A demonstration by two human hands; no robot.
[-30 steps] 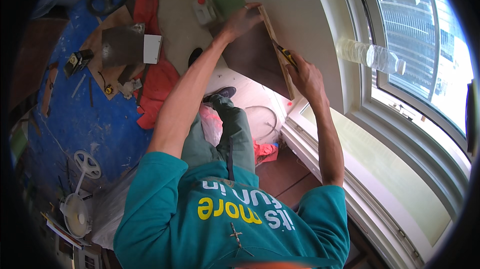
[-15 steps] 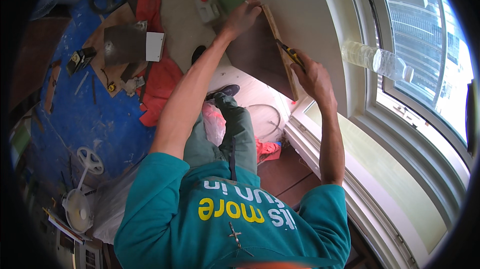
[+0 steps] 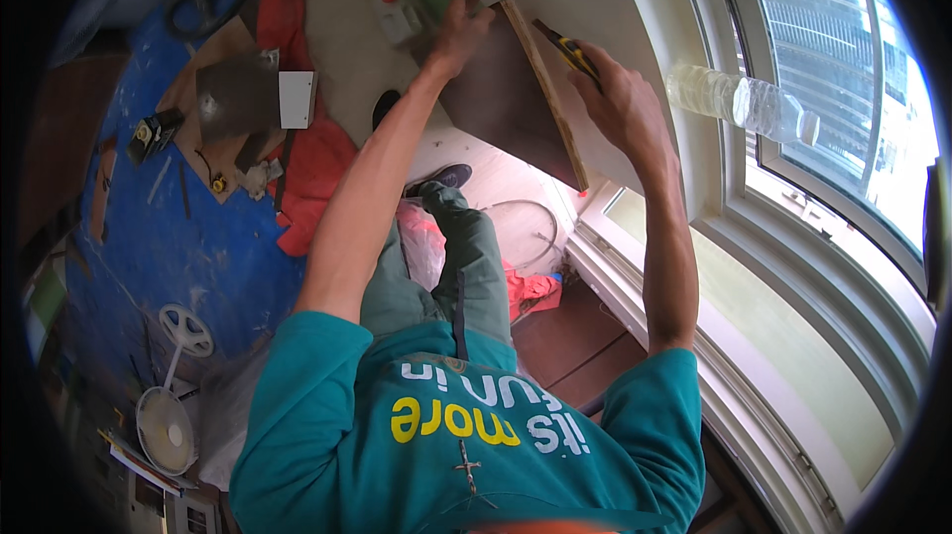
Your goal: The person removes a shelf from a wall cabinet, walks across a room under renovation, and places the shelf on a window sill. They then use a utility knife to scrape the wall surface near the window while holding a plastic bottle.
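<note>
A brown board (image 3: 506, 103) stands tilted in front of me, its pale, rough layered edge (image 3: 543, 88) turned toward my right side. My right hand (image 3: 623, 103) is wrapped round a yellow and black utility knife (image 3: 573, 52). The knife's tip points up and left, a little apart from the board's edge. Beside the board's upper end is my left hand (image 3: 462, 36), fingers apart, one stretched out to the right. Whether its fingers touch the board I cannot tell.
A clear plastic bottle (image 3: 739, 103) lies by the window frame (image 3: 739, 182) at right. A white jug with a red cap (image 3: 399, 18) stands beyond my left hand. On the left, a blue sheet (image 3: 223, 266) bears offcuts, a tape measure (image 3: 218, 182) and a fan (image 3: 166, 430).
My left hand has come off the board's top edge and moved left. My right hand has drawn the knife up and away from the edge. The board has shifted slightly.
</note>
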